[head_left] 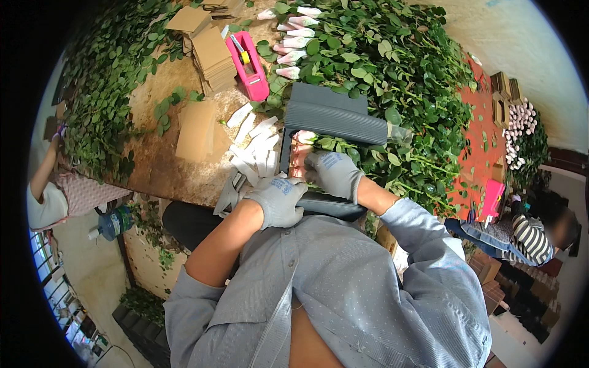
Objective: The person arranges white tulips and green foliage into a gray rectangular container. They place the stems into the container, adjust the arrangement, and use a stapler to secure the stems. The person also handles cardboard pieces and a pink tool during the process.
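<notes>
A dark grey ridged holder (328,119) surrounds a row of pink roses (302,150) with leafy stems. My left hand (276,201), in a grey glove, is at the roses' lower end, fingers curled; what they grip is hidden. My right hand (334,175), also gloved, lies over the roses and stems with fingers bent inward, their tips out of sight. White paper sleeves (261,145) are piled left of the holder. Above it, white-wrapped pink buds (289,72) lie in a column.
Brown card sheets (195,132), a pink tape dispenser (248,66) and card stacks (208,58) lie on the worktable (153,161). Heaped leafy stems (411,92) cover its right part. A co-worker's arm (46,172) shows at far left; another co-worker (527,239) at far right. A water jug (113,224) stands lower left.
</notes>
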`<action>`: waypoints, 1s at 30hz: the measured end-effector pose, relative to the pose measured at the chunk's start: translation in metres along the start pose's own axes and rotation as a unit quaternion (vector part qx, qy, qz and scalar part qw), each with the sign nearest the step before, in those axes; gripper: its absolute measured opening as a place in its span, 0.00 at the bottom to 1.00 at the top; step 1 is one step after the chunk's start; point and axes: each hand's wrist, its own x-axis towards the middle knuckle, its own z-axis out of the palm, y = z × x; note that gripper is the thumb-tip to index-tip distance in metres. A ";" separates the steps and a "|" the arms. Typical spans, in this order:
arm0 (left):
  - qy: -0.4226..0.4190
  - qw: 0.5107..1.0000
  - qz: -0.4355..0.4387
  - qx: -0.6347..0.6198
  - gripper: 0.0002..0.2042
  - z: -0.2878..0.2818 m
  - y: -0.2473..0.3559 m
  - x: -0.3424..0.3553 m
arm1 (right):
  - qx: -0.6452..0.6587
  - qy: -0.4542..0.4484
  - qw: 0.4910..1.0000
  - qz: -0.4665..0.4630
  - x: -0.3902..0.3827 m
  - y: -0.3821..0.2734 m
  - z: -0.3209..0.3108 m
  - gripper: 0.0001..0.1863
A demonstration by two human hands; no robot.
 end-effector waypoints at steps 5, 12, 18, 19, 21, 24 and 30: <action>-0.012 1.000 -0.003 0.001 0.28 -0.001 -0.002 0.002 | -0.064 -0.002 0.997 0.037 0.005 -0.006 0.008 0.13; 0.040 0.999 -0.005 -0.024 0.29 -0.001 0.009 -0.012 | -0.084 0.016 0.996 0.024 0.008 -0.001 0.017 0.13; -0.036 0.999 -0.036 -0.011 0.30 -0.015 0.017 -0.008 | -0.013 0.083 0.996 -0.004 0.000 0.002 0.006 0.11; -0.050 0.998 -0.048 -0.008 0.30 -0.022 0.020 -0.009 | -0.004 0.134 0.991 0.000 -0.007 -0.007 -0.004 0.11; -0.031 0.999 -0.037 -0.021 0.30 -0.015 0.014 -0.007 | 0.055 0.310 0.949 -0.030 -0.017 -0.017 -0.027 0.09; -0.001 0.998 -0.007 -0.056 0.31 -0.003 0.001 -0.008 | 0.011 0.497 0.868 -0.017 -0.024 -0.005 -0.067 0.13; 0.052 0.986 0.028 -0.156 0.29 -0.020 -0.008 -0.025 | 0.042 0.303 0.914 0.265 -0.028 0.076 -0.091 0.39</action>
